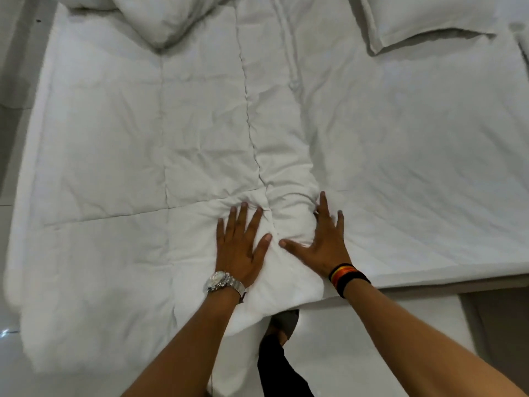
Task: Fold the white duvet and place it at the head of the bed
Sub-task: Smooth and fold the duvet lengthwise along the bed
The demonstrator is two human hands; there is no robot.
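One white duvet [137, 156] covered the left part of the bed [429, 167], its near end hanging over the edge. Two pillows lay at the far end, one pillow [148, 18] left, the other pillow [423, 18] right. Two hands pressed flat on the duvet's bunched right edge: the left hand [240, 247] with fingers spread, the right hand [323, 242] likewise splayed, the cloth under both palms.

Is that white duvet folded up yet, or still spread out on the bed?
Partly folded: the duvet covers only the bed's left side, its long edge down the middle. Both hands, left hand and right hand, lie flat on it.
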